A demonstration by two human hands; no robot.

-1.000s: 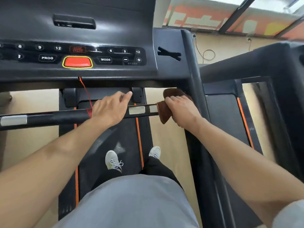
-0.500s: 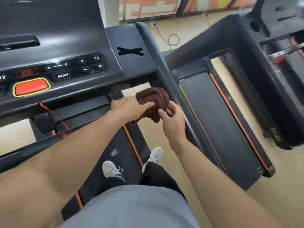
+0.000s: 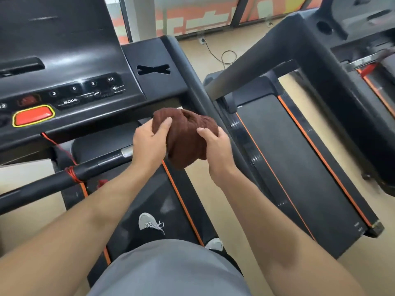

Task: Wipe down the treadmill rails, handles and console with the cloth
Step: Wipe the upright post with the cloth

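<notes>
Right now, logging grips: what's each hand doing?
Left hand: grips the cloth.
Right hand: grips the cloth too.

A pale tan floor (image 3: 215, 189) is seen throughout the room. Beside it to the right, a second treadmill (image 3: 299, 159) with orange-edged deck is placed, and part of a third machine (image 3: 372, 67) is seen at the far right edge. Along the far side, a glazed wall with orange and pale panels (image 3: 192, 20) is divided by dark frames, and below it a wall socket (image 3: 202, 40) with a looped cable (image 3: 226, 55) is seen on the floor.
</notes>
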